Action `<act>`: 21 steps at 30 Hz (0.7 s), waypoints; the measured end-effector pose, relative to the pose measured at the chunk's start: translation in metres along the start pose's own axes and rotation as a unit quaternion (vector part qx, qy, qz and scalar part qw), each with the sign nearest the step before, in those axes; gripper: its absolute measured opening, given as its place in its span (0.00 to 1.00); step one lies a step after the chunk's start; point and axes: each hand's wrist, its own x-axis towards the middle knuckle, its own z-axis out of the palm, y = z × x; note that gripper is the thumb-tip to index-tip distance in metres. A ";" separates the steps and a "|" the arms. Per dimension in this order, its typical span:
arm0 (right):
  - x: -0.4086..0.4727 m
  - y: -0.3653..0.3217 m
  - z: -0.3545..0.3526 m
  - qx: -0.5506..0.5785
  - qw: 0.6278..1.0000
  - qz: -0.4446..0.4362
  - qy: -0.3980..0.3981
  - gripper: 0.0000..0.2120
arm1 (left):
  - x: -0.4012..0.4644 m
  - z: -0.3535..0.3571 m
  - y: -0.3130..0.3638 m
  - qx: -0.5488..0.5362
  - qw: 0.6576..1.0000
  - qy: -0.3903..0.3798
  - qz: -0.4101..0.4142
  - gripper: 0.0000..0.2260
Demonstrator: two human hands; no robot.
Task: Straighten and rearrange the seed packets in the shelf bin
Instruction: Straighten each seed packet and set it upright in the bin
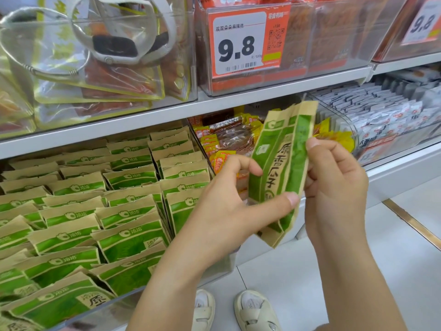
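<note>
Green-and-kraft paper seed packets, a small bunch of them, are held upright in front of the shelf, the left hand pinching their near edge and the right hand curled round the far edge, apparently to square them together. The shelf bin at lower left holds rows of matching packets, some leaning unevenly.

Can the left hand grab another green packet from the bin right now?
Probably not yet. The left hand hovers right beside the bin of green packets with nothing between them, but its fingers already pinch the held packets, shared with the right hand.
</note>
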 end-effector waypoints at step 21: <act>-0.001 -0.003 -0.006 -0.060 0.960 0.078 -0.260 0.15 | 0.005 -0.015 0.004 -0.129 0.987 0.063 0.072 0.17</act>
